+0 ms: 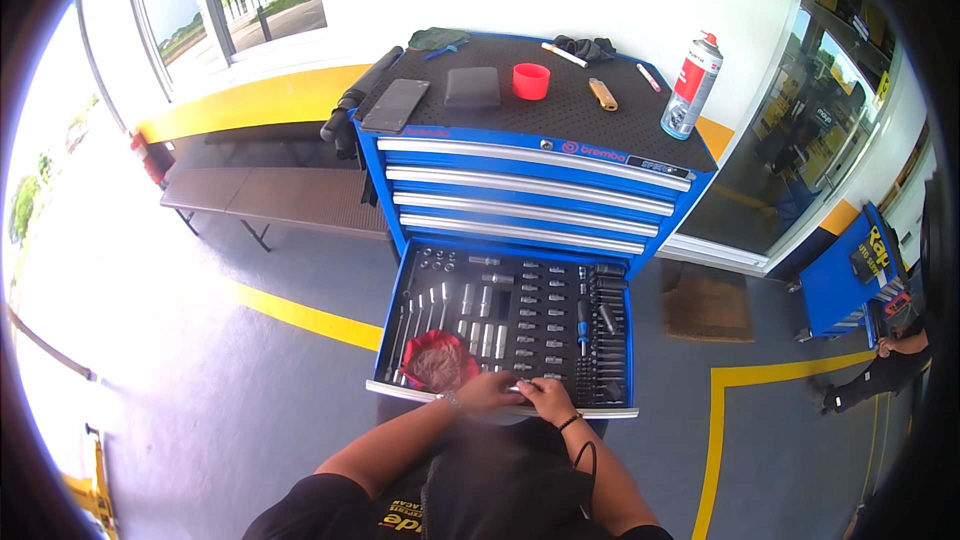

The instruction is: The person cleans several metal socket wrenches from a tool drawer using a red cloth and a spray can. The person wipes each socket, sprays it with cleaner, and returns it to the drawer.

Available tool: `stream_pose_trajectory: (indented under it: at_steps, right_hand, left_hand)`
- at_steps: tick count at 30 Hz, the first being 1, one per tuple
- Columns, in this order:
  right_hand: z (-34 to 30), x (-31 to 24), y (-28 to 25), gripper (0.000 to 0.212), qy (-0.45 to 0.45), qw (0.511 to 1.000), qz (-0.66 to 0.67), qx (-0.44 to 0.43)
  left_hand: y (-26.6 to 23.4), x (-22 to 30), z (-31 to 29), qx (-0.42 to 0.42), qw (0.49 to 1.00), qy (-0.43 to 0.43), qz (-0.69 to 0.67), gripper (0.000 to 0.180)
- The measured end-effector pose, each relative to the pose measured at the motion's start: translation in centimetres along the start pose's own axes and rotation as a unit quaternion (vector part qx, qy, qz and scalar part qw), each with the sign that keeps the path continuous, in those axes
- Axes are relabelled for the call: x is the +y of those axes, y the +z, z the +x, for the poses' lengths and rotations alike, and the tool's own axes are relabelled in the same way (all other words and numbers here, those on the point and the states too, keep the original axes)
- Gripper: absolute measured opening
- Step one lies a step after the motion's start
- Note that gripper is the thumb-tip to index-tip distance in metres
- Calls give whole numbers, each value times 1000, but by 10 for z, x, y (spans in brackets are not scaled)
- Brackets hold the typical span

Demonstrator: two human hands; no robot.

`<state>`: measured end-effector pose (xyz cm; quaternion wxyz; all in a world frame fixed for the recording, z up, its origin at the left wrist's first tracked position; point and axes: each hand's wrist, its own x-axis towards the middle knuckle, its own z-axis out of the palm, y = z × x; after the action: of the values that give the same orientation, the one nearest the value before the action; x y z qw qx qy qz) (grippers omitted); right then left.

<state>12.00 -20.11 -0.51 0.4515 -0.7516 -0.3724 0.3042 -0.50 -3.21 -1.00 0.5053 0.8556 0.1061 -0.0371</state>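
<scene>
A blue tool cabinet (520, 162) has one lower drawer (505, 285) pulled out toward me. Sockets, wrenches and other tools lie in its black foam insert. My left hand (487, 392) is over the drawer's front edge, beside a red-rimmed cloth or pouch (437, 360), its fingers smeared by motion. My right hand (548, 400) meets it at the fingertips, thumb and fingers pinched together. A small shiny piece seems to show between the hands, too small to name. A screwdriver with a blue and black handle (583, 325) lies in the drawer's right half.
On the cabinet top are a phone (396, 104), a black wallet (472, 88), a red ring-shaped cup (531, 81), a lighter-like tan object (603, 94) and a spray can (692, 86). A bench (270, 195) stands left; a person's arm (905, 342) and blue cart (845, 265) are right.
</scene>
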Motion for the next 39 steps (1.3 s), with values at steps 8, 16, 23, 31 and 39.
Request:
stream_pose_trajectory:
  at_steps: [8,16,23,31,39]
  right_hand:
    - [2,25,-2,43,6,992,95,84]
    - [5,25,-6,57,40,987,149,54]
    - [2,18,-9,58,35,994,93,54]
    - [1,28,-11,50,63,986,146,52]
    - [0,21,-9,39,60,984,155,60]
  left_hand:
    - [2,-14,6,-17,988,-50,-144,49]
    - [-3,-12,10,67,932,-98,-344,35]
    - [-33,-28,64,269,891,-158,-331,35]
    - [-55,-38,125,291,931,-217,-26,44]
    - [-56,-21,115,264,946,-187,29,50]
